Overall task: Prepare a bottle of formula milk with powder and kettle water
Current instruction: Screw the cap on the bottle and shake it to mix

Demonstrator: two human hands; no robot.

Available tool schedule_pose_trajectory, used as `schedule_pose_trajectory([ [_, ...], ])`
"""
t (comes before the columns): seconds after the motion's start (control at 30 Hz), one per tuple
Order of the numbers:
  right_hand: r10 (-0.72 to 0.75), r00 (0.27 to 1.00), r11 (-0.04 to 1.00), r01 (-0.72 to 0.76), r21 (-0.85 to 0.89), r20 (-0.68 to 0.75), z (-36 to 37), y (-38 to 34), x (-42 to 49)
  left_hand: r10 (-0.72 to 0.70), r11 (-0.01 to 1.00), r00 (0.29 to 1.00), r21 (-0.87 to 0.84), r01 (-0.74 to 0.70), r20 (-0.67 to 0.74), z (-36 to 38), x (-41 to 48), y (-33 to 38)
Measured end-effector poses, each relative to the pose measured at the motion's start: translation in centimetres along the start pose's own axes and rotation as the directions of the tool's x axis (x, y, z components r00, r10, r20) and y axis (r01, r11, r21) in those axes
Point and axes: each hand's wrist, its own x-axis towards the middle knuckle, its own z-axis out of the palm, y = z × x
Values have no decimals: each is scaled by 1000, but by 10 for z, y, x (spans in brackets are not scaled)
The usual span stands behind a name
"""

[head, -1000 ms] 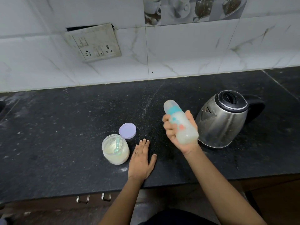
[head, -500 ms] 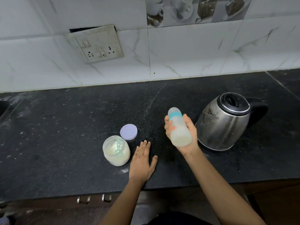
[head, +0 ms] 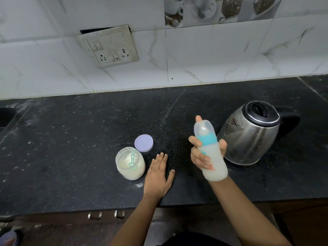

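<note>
My right hand grips a capped baby bottle with a teal collar, held in the air above the counter with its clear cap pointing away from me; milky white liquid fills it. My left hand lies flat on the black counter, fingers apart, holding nothing. Just left of it stands an open jar of pale powder with a green scoop inside. The jar's lilac lid lies behind it. A steel kettle with a black lid and handle stands right of the bottle.
The black stone counter runs to a white tiled wall with a socket plate. A sink edge shows at far left. Drawer handles sit below the counter's front edge.
The bottle in my right hand has shifted between frames, its tilt and height changing; now its cap points up and away. My left hand, the jar and the kettle stay where they were.
</note>
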Motion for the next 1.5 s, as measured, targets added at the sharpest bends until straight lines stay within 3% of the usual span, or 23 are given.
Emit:
schedule_pose_trajectory([
  [0.07,3,991,990,17,142,-137,3,-3,5,-1,1000,1000,7,1,-4,0,0,0],
  [0.1,-24,962,968,90,235,-271,0,-3,6,-2,1000,1000,7,2,-6,0,0,0],
  [0.13,-30,949,939,135,317,-315,-4,-4,7,-1,1000,1000,5,1,-5,0,1,0],
  [0.17,-14,965,931,109,348,-263,-6,-3,8,0,1000,1000,3,0,-2,0,1,0],
  [0.23,14,978,990,16,141,-208,1,2,4,0,1000,1000,-3,0,-5,-1,0,0],
  [0.3,-37,982,999,36,-9,-186,5,1,1,0,1000,1000,-8,0,-5,-1,0,0],
  [0.4,16,983,990,10,141,-182,3,-5,2,-3,1000,1000,-10,3,-1,-1,1,0],
  [0.47,37,995,977,-17,211,-93,-2,-11,1,-2,1000,1000,-13,2,2,-1,0,1],
  [0.53,37,999,998,-37,48,6,1,-15,-2,1,1000,1000,-20,-1,-5,-1,0,0],
  [0.6,25,1000,995,-23,-92,16,6,-17,-3,2,1000,1000,-17,-2,-6,-1,-1,0],
  [0.67,14,994,1000,-12,20,-106,16,-17,1,1,1000,1000,-10,-1,-8,0,0,-1],
  [0.73,-48,943,968,125,219,-328,15,-16,3,-2,1000,1000,-8,2,-11,0,0,0],
  [0.8,-170,841,926,314,209,-513,13,-14,3,-4,1000,1000,-9,3,-9,0,0,1],
  [0.87,-203,792,931,339,137,-576,20,-10,3,-5,1000,1000,-2,5,-9,0,-1,2],
  [1.1,-134,805,897,346,275,-578,19,-15,2,-17,1000,1000,11,17,-6,0,0,4],
  [1.2,-142,758,891,378,252,-637,27,-18,6,-25,999,1000,22,25,3,0,0,5],
  [1.23,-141,777,887,375,271,-614,25,-18,5,-28,999,1000,30,27,7,0,0,5],
  [1.3,-28,893,908,211,363,-450,18,-17,-1,-28,999,1000,47,27,15,0,0,7],
  [1.4,38,930,990,14,139,-365,14,-15,-3,-28,998,999,65,27,26,0,1,8],
  [1.5,-23,885,991,83,108,-465,-1,-12,-5,-29,997,999,77,27,21,0,1,9],
])
